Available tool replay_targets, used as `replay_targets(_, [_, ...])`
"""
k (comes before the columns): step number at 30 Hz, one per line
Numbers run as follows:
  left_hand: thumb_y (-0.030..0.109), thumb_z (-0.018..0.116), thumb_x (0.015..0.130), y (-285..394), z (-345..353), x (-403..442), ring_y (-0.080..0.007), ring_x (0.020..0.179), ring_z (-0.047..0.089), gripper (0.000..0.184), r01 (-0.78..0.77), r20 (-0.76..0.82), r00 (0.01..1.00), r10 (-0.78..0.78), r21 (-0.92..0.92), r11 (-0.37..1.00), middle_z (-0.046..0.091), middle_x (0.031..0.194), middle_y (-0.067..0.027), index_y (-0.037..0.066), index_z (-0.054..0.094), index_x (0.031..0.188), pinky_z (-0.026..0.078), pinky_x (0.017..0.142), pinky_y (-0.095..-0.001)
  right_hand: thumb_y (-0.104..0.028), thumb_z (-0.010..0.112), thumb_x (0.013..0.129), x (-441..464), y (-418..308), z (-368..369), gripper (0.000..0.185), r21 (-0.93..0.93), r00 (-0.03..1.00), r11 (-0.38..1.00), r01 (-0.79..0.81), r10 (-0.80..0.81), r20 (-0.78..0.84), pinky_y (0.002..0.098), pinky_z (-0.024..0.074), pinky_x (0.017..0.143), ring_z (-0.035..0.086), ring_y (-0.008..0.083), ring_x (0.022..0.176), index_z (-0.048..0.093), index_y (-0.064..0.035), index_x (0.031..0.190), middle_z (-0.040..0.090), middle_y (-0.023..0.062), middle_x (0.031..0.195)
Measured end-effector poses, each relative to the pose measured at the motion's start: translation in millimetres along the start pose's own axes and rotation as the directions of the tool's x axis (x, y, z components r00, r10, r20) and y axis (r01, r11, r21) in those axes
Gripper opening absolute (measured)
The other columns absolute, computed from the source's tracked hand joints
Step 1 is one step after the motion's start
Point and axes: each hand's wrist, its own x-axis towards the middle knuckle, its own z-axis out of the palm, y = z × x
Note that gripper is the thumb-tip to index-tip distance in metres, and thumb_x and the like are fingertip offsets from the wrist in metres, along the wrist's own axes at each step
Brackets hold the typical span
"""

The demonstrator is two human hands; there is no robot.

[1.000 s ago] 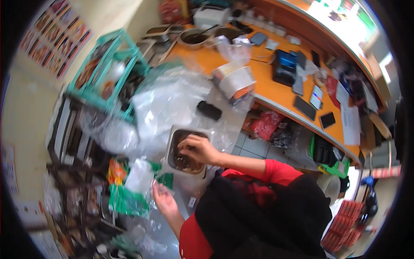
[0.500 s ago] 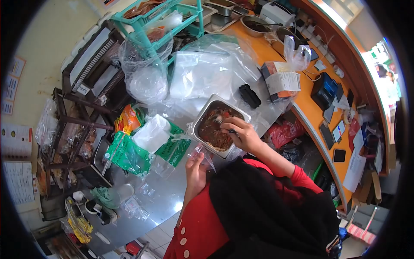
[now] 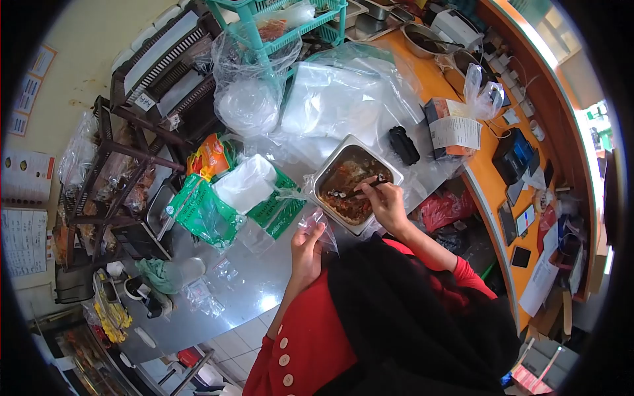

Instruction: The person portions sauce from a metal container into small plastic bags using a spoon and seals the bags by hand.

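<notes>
A square metal container [image 3: 321, 173] stands on the steel table, with dark reddish-brown sauce [image 3: 347, 170] inside. My right hand [image 3: 389, 206] reaches over its near right side, fingers closed around a dark-handled spoon [image 3: 360, 190]. The spoon's far end dips into the sauce, so its bowl is hard to make out. Just left of the container, my left hand [image 3: 306, 249] pinches a small clear plastic bag [image 3: 327, 239]. Beyond the left hand lie green plastic packets [image 3: 206, 212] with a stack of white plastic bags [image 3: 246, 183] on top.
Clear plastic sheets [image 3: 330, 99] cover the table behind the container. A black case-like object [image 3: 403, 146] and a printed box [image 3: 452, 129] stand to the right. A teal rack [image 3: 261, 30] rises at the back. Dark shelving [image 3: 112, 155] borders the left side.
The view has shifted, so the table appears further right. My right hand has moved the spoon toward the container's near right part, and more of the sauce shows. My left hand still pinches the bag.
</notes>
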Motion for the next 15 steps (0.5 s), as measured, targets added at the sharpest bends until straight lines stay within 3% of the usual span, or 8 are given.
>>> replay_targets(3, [0.013,0.058,0.091,-0.8,-3.2,-2.1,-0.0238,0.116,0.053,0.046,-0.023,-0.01,1.0,0.023,0.011,1.0,0.053,0.125,-0.0135,-0.005,0.042,0.131,0.045,0.099,-0.0405,0.0,0.057,0.09,4.8,3.3,-3.5,0.014,0.065,0.992,0.994,0.083,-0.077,-0.097,0.0282,0.0538,0.06,0.067,0.0204,0.069,0.062,0.0103,0.08,0.066,0.0141,0.082])
replay_targets(6, [0.012,0.057,0.092,-2.0,-0.9,-3.9,-0.0256,0.117,0.052,0.045,-0.05,0.013,0.999,0.05,-0.025,0.998,0.052,0.126,-0.0139,-0.005,0.042,0.131,0.043,0.102,-0.0415,0.0,0.057,0.089,10.9,5.6,-9.1,0.015,-0.267,0.951,0.914,0.306,-0.308,0.033,0.0287,0.0528,0.059,0.067,0.0198,0.069,0.061,0.01,0.079,0.066,0.0141,0.083])
replay_targets(7, [0.011,0.056,0.092,-3.4,-0.5,-3.6,-0.0261,0.118,0.052,0.044,-0.067,0.019,0.998,0.067,-0.036,0.997,0.052,0.126,-0.0141,-0.005,0.042,0.131,0.042,0.103,-0.0417,0.0,0.057,0.089,9.4,8.6,-7.6,0.015,-0.267,0.943,0.905,0.331,-0.322,0.08,0.029,0.0517,0.058,0.066,0.0194,0.069,0.061,0.0096,0.077,0.066,0.0143,0.084])
replay_targets(10, [0.01,0.056,0.091,-1.6,0.3,-3.8,-0.0269,0.12,0.05,0.044,-0.079,0.035,0.996,0.081,-0.042,0.996,0.052,0.127,-0.0145,-0.005,0.042,0.131,0.04,0.105,-0.0417,-0.001,0.057,0.09,-4.0,0.6,2.3,0.016,-0.027,0.998,1.0,0.001,0.001,0.061,0.0284,0.0533,0.06,0.067,0.0198,0.071,0.06,0.0106,0.079,0.066,0.0144,0.084])
replay_targets(11, [0.009,0.056,0.091,-0.8,1.0,-4.6,-0.027,0.121,0.05,0.045,-0.076,0.041,0.996,0.077,-0.042,0.996,0.051,0.127,-0.0146,-0.005,0.042,0.131,0.04,0.105,-0.0415,-0.003,0.055,0.092,-7.5,-11.2,1.4,0.018,-0.045,0.986,0.99,-0.135,0.138,0.095,0.0279,0.0561,0.065,0.067,0.0186,0.073,0.061,0.0108,0.082,0.066,0.0127,0.085])
replay_targets(15, [0.008,0.057,0.09,3.9,7.5,-5.9,-0.0265,0.121,0.05,0.046,-0.096,0.029,0.995,0.096,0.017,0.995,0.051,0.128,-0.0148,-0.005,0.042,0.132,0.04,0.105,-0.0405,-0.005,0.052,0.095,-11.7,-2.4,10.9,0.019,0.353,0.959,0.901,-0.25,0.282,-0.039,0.0298,0.059,0.073,0.064,0.0136,0.079,0.061,0.0098,0.087,0.065,0.009,0.087])
